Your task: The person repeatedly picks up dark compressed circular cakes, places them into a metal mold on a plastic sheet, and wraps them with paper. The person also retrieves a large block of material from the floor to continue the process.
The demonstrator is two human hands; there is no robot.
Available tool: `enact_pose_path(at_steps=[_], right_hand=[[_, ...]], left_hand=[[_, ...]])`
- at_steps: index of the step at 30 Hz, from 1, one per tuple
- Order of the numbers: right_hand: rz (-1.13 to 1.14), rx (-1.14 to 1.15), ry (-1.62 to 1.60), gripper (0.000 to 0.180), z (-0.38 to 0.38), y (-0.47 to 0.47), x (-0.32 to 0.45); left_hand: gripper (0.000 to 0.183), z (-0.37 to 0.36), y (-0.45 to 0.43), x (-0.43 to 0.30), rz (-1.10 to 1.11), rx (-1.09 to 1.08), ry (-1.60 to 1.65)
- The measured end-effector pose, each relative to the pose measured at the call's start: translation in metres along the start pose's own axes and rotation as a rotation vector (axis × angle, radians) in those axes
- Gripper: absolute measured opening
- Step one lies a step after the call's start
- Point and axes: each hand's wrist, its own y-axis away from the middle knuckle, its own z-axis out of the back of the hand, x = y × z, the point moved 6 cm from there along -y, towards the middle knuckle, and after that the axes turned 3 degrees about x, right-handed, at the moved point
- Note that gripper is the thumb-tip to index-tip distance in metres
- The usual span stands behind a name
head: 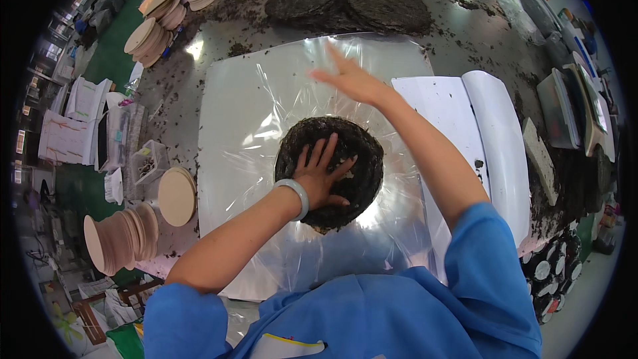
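My left hand (320,172), with a pale bangle (299,198) at its wrist, rests palm down and fingers spread on a round cake of dark, dried plant matter (366,189). The cake lies on a large sheet of clear plastic film (239,159), whose creases radiate outward from it. Beyond the cake, my right hand (351,80) is blurred over the far part of the film, its thumb and fingers apart and nothing in it. Part of the cake's top is hidden under my left hand.
Dark flat discs (344,5) lie at the table's far side, among scattered crumbs. Stacks of round tan boards (119,239) stand along the left, near a small clear box (149,162). White sheets (433,114) and a curled white sheet (498,159) lie right of the film.
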Motion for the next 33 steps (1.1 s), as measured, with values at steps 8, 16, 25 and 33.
enact_pose_path(at_steps=[8,16,25,33], right_hand=[[-0.239,-0.533,-0.462,0.025,0.178,0.066,-0.021],[0.734,0.459,1.136,0.061,-0.005,0.324,0.029],[0.307,-0.005,0.465,0.045,-0.040,0.219,0.099],[0.406,0.158,0.242,0.031,0.007,0.252,0.107]], left_hand=[[0.088,0.002,0.007,0.007,-0.089,-0.123,0.170],[0.074,0.011,0.012,-0.003,-0.071,-0.182,0.216],[0.047,-0.014,0.187,-0.111,-0.650,-0.371,0.553],[0.077,0.023,0.112,-0.059,-0.256,-1.064,0.292]])
